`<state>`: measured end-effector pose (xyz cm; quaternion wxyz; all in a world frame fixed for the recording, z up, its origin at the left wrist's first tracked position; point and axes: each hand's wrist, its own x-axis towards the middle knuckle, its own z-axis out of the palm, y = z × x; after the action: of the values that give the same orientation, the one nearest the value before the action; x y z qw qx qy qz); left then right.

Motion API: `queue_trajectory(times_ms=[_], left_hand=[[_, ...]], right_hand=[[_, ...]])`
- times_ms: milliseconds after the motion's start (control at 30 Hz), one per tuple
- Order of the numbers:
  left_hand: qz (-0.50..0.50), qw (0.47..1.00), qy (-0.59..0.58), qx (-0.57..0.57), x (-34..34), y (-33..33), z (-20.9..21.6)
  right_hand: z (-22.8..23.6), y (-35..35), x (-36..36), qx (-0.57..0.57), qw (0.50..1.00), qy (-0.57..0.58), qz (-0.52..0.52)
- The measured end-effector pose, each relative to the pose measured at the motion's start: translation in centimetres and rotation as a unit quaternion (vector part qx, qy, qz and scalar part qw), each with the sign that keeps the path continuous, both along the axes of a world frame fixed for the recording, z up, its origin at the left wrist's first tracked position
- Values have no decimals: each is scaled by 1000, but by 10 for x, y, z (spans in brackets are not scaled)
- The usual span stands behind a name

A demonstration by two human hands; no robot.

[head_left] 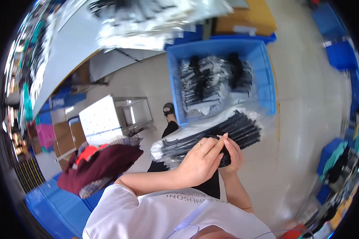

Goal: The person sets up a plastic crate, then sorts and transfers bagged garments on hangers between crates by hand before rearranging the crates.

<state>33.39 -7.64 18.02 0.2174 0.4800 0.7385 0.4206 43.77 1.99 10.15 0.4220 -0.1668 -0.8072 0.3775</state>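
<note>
A bundle of thin black cable-like strips in clear plastic bags (pixel 243 127) lies across in front of my body, held above the floor. My left hand (pixel 201 161) rests over its near side, fingers closed against the strips. Beside it, my right hand (pixel 232 154) grips the near edge, its thumb and fingertips meeting the left fingers. What the fingertips pinch is too small to tell. Just beyond the bundle stands a blue plastic crate (pixel 270 81), holding more bagged black strips (pixel 203 87) in stacks.
At the upper left is a pale table (pixel 73 51) with clear bags of black items (pixel 135 24). A white-topped metal stool (pixel 101 121) stands left, near a maroon garment (pixel 103 165). Blue bins (pixel 52 207) sit lower left; more bins (pixel 329 24) line the right side.
</note>
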Motion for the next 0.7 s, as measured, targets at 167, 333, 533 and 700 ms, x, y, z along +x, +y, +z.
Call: queue_trajectory(times_ms=[167,333,533,700], left_hand=[[115,991,-44,57,14,-51,49],[143,982,-114,-45,5,-92,82],[210,969,46,122,19,-141,134],[321,896,250,179,24,-229,209]], right_hand=[[55,-26,-5,31,995,2,93],[98,-61,-22,38,986,-34,157],[155,-97,-26,-12,978,-28,207],[219,-151,-38,77,957,23,277]])
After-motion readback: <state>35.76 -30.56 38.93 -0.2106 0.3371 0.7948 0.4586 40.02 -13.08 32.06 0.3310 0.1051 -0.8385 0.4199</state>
